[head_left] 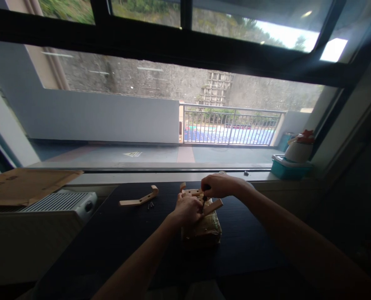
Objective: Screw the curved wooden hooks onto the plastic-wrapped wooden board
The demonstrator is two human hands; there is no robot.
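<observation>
Screwdriver [204,200], clenched in the right hand [218,185], stands over a block [204,235] near the far edge of the black table [110,233]; the left hand [187,209] curls by a wooden strip [215,206], its hold unclear; beyond lie windowsill [107,178] and railing [231,127].

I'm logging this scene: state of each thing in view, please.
Slim dark screwdriver: in right hand
Brown wrapped block: lying flat
Pale wooden strip: on block, by left hand
Curved wooden hook: loose
Small metal screws: loose beside hook
Teal plastic box: seemingly lidded
Brown cardboard sheet: flat
</observation>
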